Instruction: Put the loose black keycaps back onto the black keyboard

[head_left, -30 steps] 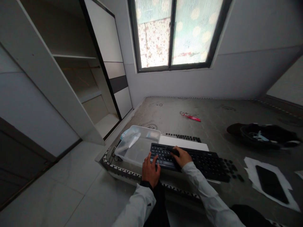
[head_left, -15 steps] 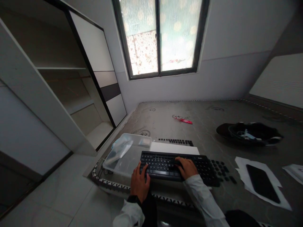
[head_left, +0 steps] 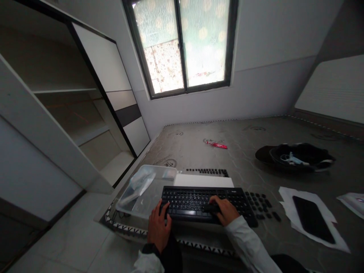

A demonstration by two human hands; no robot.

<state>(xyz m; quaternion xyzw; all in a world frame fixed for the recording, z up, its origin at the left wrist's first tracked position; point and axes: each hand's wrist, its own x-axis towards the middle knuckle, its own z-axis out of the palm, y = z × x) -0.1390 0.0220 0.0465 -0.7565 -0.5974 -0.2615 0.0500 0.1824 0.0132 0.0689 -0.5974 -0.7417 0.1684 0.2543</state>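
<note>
A black keyboard [head_left: 187, 201] lies across the near edge of the grey-covered bed, its far side by a white flat box [head_left: 203, 181]. My left hand [head_left: 159, 226] grips its left front corner, fingers bent over the edge and keys. Over the lower right part of the keys, my right hand [head_left: 226, 210] is closed on a small black object [head_left: 211, 208], whose kind I cannot make out. Loose black keycaps [head_left: 260, 203] lie right of the keyboard. More keycaps [head_left: 209, 171] stand in rows behind the box.
A clear plastic tray [head_left: 148, 195] with a plastic bag [head_left: 142, 180] sits left of the keyboard. To the right are a phone [head_left: 313, 218] on white paper [head_left: 287, 195] and a black cap [head_left: 265, 154]. A red item [head_left: 218, 145] lies farther back. An open wardrobe [head_left: 96, 132] stands left.
The view has shifted a little, so the scene sits slightly left and tilted. Both hands stay at the keyboard; the black object under my right fingers shows more clearly.
</note>
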